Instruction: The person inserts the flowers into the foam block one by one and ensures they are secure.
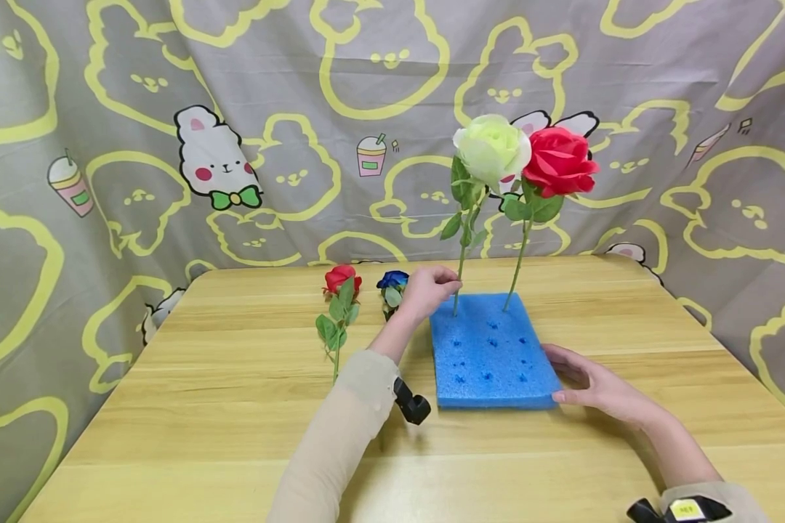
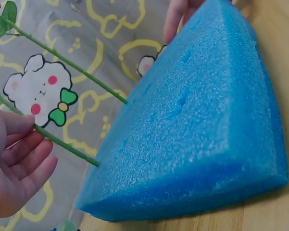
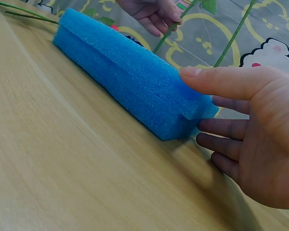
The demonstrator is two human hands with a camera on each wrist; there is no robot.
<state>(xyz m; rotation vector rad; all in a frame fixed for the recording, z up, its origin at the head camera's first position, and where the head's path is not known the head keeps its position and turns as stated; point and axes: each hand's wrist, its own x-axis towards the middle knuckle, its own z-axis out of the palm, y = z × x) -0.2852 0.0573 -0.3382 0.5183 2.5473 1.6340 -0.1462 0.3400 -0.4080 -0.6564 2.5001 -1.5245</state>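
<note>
The left hand [image 1: 432,290] pinches the stem of a pale green rose [image 1: 493,149] between thumb and fingers. That stem [image 2: 69,148] meets the top of a blue foam block [image 1: 490,359] near its far left corner. A red rose [image 1: 560,161] stands in the block just to the right, its stem leaning slightly. At the block's right side, the right hand [image 1: 605,388] rests its thumb [image 3: 191,72] on the near corner, its other fingers loosely extended along the side. Several small holes dot the foam's top.
Left of the block, another red rose [image 1: 342,280] lies on the wooden table [image 1: 203,407]. A blue rose [image 1: 392,282] lies beside it, partly hidden behind the left arm. Behind the table hangs a grey patterned curtain [image 1: 288,87].
</note>
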